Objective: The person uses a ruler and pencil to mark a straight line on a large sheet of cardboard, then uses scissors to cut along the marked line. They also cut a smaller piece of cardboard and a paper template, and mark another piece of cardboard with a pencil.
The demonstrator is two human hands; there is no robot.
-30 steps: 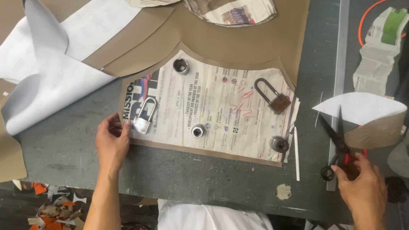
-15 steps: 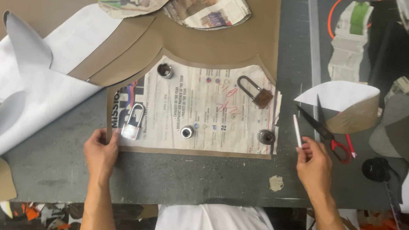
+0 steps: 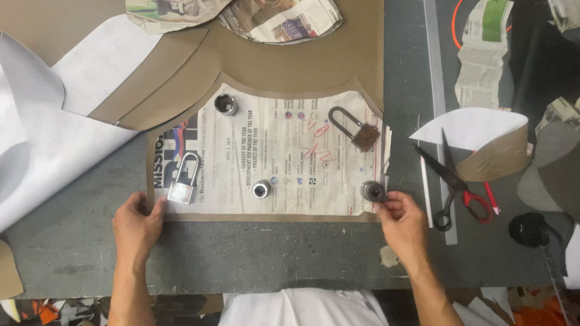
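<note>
Head view. Printed newspaper pattern piece (image 3: 283, 159), shield-shaped, lies flat on a tan-brown cut sheet of material (image 3: 295, 82) on the grey counter (image 3: 263, 250). Print block in dark blue and red sits at its left edge; small coloured marks along the top.

Weights on the paper: silver padlock (image 3: 183, 184) lower left, rusty brown padlock (image 3: 355, 130) upper right, three round metal nuts at upper left (image 3: 226, 104), lower centre (image 3: 261, 189) and lower right (image 3: 372, 190).

Left hand (image 3: 137, 222): fingers flat and spread on the pattern's lower left corner, holding nothing. Right hand (image 3: 403, 222): fingertips pinched narrow at the lower right nut.

Right of the pattern: black scissors with red handle (image 3: 455, 188). Top: crumpled newspaper pieces (image 3: 233, 2). Left: white paper sheets (image 3: 40, 132), curled.
</note>
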